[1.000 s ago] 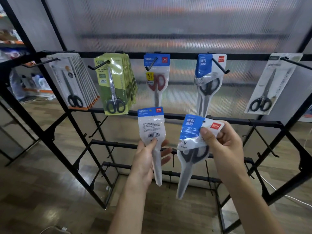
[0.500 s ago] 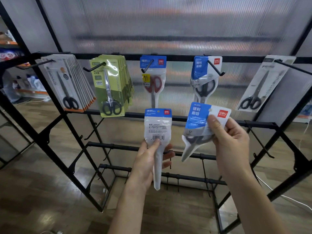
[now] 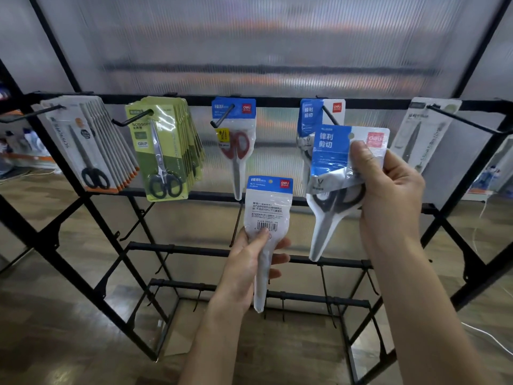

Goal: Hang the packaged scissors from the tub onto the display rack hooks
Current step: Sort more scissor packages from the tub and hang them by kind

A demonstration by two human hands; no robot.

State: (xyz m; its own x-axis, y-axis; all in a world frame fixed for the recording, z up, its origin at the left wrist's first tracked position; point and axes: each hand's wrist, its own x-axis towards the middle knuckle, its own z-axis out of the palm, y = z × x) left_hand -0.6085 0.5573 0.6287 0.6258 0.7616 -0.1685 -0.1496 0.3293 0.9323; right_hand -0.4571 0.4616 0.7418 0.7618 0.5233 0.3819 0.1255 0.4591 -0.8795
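blue-topped clear scissors pack pinched by right hand; left hand grips white blue-headed scissors pack

The green pack reads "SCISSOR" and "GRIP"; the blue-topped packs carry a red "deli" logo.

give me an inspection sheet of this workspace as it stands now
surface: black display rack, five top-rail hooks, each loaded; lower hooks bare
job's things: white-backed pack in left hand; black-handled scissors pack raised in front of the fourth hook's matching pack; tub not in view
clutter: nothing seen
hands: left hand grips its pack low down; right hand pinches its pack, thumb on front
cables: white cable on the floor at right
surroundings: ribbed translucent panel behind rack; wood-look floor; blurred shelves at far left
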